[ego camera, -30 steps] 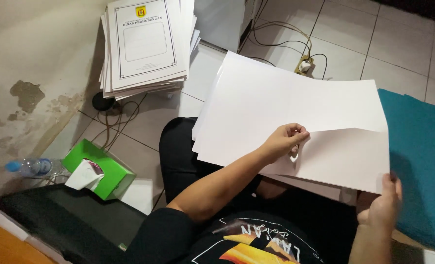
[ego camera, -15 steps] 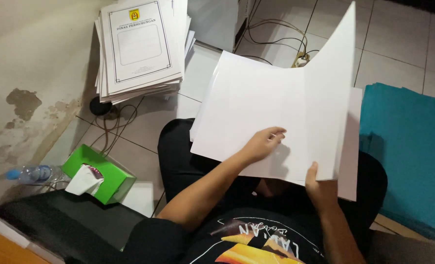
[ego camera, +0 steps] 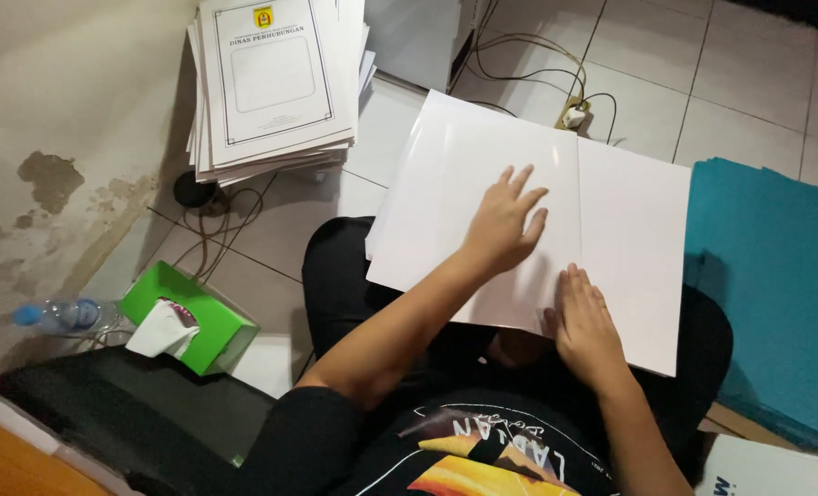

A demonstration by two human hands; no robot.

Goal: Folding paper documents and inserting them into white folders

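Tiled floor (ego camera: 703,119) carries everything: at its left edge a water bottle (ego camera: 55,315), then a green tissue box (ego camera: 193,317), and a stack of printed sheets (ego camera: 276,83) farther up. White paper sheets (ego camera: 629,230) lie across the person's lap, light, thin and easily creased, probably best lifted at an edge. Left hand (ego camera: 505,220) and right hand (ego camera: 588,326) both press flat on them, fingers spread, gripping nothing. Blue sheets (ego camera: 776,285) lie rightmost.

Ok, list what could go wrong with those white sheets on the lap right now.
1. The white sheets rest on the lap and overhang the knees; only the left hand and right hand press them flat, so they might slide to the floor.
2. The right-hand sheet overlaps along a seam and may shift out of line.
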